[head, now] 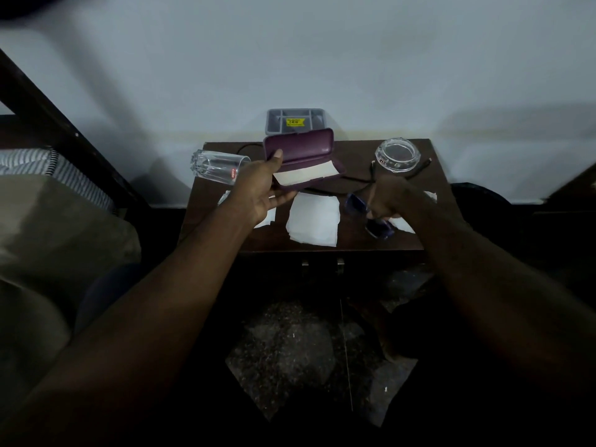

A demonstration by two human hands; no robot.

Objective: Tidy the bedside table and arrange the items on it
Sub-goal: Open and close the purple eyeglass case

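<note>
Above the dark wooden bedside table (232,243), our left hand (261,185) grips an open, smooth purple glasses case (300,150); our right hand (388,196), fist closed, holds blue-lensed glasses (377,227) right of it.

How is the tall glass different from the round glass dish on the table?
The tall glass lies tipped on its side at the left of the table, while the round glass dish sits flat near the right back corner. The tall glass is long and narrow; the dish is low and wide. The glass has a small red sticker; the dish has a dark label on its side. Both are clear, look empty, and neither hand touches them.
</note>
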